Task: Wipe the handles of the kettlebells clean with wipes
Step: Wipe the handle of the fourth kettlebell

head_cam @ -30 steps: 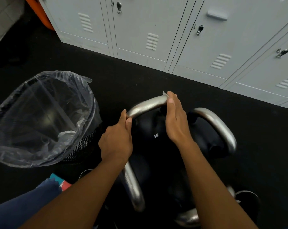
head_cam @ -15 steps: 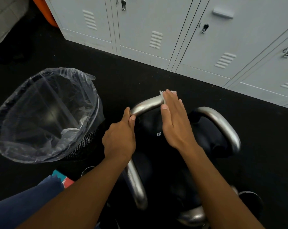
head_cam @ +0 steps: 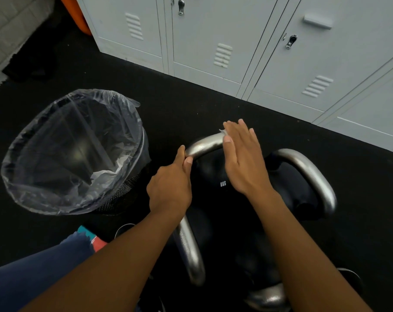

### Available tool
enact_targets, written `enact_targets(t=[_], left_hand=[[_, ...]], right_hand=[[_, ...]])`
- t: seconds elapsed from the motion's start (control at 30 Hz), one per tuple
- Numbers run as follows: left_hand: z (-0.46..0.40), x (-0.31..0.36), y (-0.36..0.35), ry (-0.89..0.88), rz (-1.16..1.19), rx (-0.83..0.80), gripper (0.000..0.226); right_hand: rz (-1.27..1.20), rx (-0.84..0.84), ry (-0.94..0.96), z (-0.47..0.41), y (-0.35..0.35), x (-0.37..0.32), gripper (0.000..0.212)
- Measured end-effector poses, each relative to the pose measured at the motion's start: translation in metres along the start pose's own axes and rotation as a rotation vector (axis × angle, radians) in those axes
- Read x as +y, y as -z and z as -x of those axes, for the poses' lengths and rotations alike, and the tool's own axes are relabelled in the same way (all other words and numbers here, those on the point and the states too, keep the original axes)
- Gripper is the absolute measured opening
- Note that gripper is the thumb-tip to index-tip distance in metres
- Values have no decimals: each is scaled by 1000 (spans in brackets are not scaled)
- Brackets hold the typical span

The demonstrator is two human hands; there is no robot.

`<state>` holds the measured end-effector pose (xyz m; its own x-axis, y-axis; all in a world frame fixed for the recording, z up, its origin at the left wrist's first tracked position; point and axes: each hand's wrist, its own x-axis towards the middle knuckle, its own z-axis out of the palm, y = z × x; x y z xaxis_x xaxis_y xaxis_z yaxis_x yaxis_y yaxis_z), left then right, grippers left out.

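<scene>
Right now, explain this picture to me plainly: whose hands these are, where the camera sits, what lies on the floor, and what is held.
There is no machine here. A person wears a camera on the head, looking down at their own hands. The left hand grips one end of a silver kettlebell handle. The right hand lies flat over that handle, pressing a white wipe against it. Other kettlebells stand close by on the black floor. A lined bin stands to the left, grey lockers behind.
</scene>
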<state>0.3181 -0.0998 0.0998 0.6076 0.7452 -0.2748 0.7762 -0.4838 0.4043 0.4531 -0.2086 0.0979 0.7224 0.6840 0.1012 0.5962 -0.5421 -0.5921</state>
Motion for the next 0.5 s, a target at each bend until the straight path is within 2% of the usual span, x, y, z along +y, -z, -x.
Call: enact_targets(t=[0.13,0.3,0.5], left_hand=[[1,0,1,5,-6,-7,53],[0,0,1,14,-2,-2,53],[1,-1,2,0,4,-2,52]], right_hand=[[-65,36,-69,-4,5,15,65],[4,22,30,21,5,4,60],[150,-3,181,0,-1,1,53]])
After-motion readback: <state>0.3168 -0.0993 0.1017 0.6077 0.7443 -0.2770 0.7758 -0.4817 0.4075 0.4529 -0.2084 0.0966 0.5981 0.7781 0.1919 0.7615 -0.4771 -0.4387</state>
